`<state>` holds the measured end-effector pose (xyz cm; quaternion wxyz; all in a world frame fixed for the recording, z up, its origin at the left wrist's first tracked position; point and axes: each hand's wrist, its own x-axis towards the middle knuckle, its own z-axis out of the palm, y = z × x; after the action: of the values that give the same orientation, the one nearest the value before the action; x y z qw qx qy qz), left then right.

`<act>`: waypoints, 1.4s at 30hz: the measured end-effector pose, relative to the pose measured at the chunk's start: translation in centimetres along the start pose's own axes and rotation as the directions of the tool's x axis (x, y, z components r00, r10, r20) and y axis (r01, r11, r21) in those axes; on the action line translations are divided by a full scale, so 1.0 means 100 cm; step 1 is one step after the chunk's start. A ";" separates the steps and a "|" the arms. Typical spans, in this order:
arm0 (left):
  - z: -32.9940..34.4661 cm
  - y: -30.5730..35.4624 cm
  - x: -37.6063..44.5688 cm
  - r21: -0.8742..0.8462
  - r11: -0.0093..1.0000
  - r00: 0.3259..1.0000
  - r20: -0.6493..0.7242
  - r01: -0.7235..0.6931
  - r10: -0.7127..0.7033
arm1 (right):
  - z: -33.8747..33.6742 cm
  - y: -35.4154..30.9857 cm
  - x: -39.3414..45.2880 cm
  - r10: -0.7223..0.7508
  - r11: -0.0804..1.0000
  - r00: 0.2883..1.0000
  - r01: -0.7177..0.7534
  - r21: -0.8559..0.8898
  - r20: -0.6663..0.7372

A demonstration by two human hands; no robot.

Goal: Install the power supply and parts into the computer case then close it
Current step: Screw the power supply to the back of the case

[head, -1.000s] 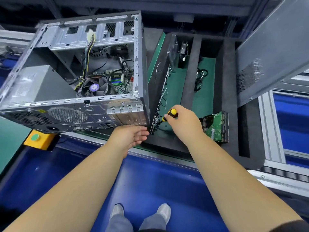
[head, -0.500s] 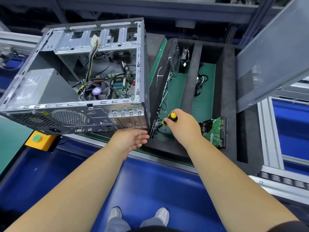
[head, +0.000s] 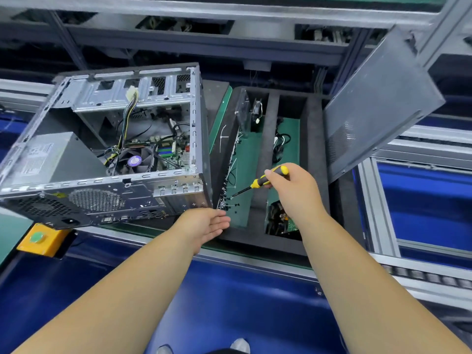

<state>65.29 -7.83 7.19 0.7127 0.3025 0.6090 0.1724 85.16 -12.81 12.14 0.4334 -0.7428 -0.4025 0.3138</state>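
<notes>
While my right hand (head: 296, 190) pinches the screwdriver (head: 265, 180) over tiny screws (head: 231, 204) in the foam tray (head: 314, 149), left hand (head: 207, 224) cupped, fingers relaxed; they look light and slippery, so I'd lift by the heads.

The right hand (head: 293, 190) covers most of the screwdriver (head: 258, 183) handle, and its tip blurs among small dark screws (head: 231, 204) too tiny to count. The right forearm hides part of a green board (head: 281, 221). The computer case (head: 102, 154) runs off the left edge.
</notes>
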 end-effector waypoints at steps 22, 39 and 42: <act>0.001 0.007 -0.043 -0.202 0.978 0.941 0.317 -0.054 0.117 | -0.035 -0.034 -0.073 0.030 0.958 0.986 0.019 0.288 -0.164; -0.219 -0.012 -0.083 -0.334 0.942 0.960 0.273 0.039 0.057 | 0.167 -0.125 -0.176 -0.011 0.985 0.993 0.031 0.169 -0.117; -0.264 -0.019 -0.083 -0.388 0.920 0.966 0.251 0.049 0.055 | 0.206 -0.136 -0.193 0.015 0.995 0.997 -0.007 0.097 -0.082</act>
<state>37.75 -8.49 10.32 0.8311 0.1749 0.4645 0.2508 54.68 -17.42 17.76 0.4834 -0.7354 -0.3645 0.3044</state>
